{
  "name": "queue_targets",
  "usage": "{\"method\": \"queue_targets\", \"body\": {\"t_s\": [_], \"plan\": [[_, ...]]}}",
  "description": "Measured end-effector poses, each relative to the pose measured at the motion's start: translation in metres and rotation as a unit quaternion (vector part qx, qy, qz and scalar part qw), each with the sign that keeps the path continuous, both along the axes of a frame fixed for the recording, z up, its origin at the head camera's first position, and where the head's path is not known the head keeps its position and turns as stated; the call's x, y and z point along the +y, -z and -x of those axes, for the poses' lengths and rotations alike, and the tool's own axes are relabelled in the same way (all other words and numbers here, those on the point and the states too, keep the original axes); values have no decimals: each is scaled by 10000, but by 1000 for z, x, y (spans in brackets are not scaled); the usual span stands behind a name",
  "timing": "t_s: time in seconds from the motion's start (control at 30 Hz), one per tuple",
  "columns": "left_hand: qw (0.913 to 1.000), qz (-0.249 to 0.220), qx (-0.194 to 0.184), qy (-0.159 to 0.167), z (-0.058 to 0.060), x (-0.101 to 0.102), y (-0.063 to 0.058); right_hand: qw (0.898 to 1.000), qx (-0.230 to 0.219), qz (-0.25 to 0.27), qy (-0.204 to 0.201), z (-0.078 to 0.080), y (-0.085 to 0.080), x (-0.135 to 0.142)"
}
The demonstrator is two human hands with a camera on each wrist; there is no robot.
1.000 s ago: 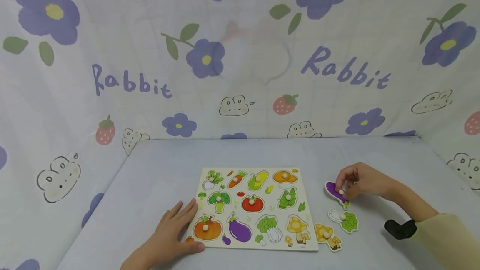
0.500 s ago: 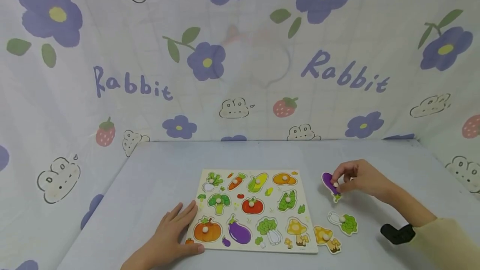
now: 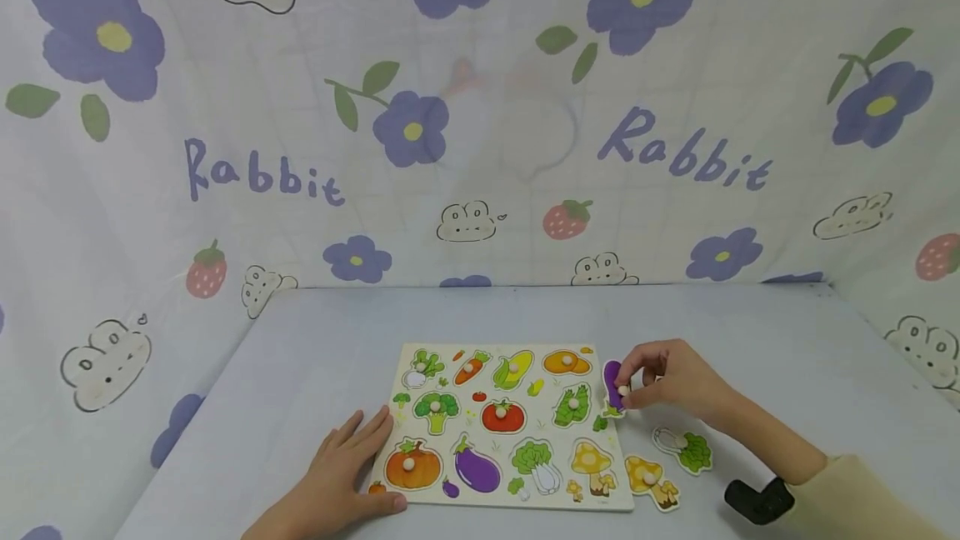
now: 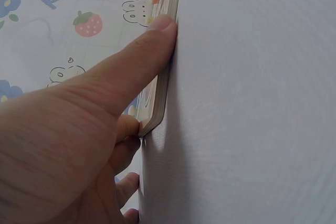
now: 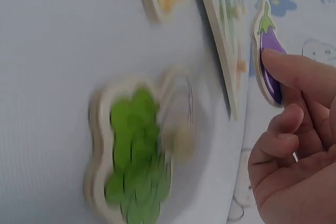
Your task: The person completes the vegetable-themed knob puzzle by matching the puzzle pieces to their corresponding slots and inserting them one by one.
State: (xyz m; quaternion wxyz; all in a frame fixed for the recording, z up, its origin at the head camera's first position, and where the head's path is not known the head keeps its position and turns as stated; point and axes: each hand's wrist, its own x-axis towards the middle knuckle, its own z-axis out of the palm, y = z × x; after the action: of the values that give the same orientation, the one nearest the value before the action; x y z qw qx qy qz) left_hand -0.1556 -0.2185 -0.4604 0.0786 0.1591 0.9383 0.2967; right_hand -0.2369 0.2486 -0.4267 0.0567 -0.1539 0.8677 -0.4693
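My right hand (image 3: 670, 375) pinches the eggplant puzzle piece (image 3: 613, 380) by its knob, at the right edge of the vegetable puzzle board (image 3: 525, 448). In the right wrist view the eggplant piece (image 5: 269, 59) is held tilted with its green stem upward. My left hand (image 3: 333, 473) rests at the board's left edge, fingers spread; its thumb (image 4: 142, 59) lies over the board's near edge in the left wrist view. Printed eggplant, cabbage and mushroom shapes without knobs show along the board's near row. Other vegetables there carry knobs.
A mushroom piece (image 3: 651, 482) lies against the board's lower right side. Behind it is a bok choy piece (image 3: 684, 450), also on the table (image 3: 315, 357). A printed cloth (image 3: 510, 107) hangs behind the table. A black band (image 3: 759, 500) sits at my right wrist.
My right hand has lifted the eggplant piece and carried it left, from beside the bok choy piece to the board's right edge. My left hand stays at the board.
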Motion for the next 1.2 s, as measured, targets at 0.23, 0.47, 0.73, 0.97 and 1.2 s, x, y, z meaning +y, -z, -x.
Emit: {"method": "queue_targets", "body": {"t_s": [0.23,0.47,0.73,0.97,1.2], "plan": [[10000,29,-22,-10,1,1,0,9995,-38,278,127,-17,2,-35],[10000,-17,-14,50,-1,1,-2,9938,-419,438,928,-35,4,-74],[10000,17,-36,48,-2,0,-2,9899,-617,650,1101,-52,9,-113],[10000,49,-61,39,-2,1,-1,9860,-847,988,1040,-66,16,-146],[10000,15,10,97,0,0,0,9918,-547,974,626,-73,16,-166]]}}
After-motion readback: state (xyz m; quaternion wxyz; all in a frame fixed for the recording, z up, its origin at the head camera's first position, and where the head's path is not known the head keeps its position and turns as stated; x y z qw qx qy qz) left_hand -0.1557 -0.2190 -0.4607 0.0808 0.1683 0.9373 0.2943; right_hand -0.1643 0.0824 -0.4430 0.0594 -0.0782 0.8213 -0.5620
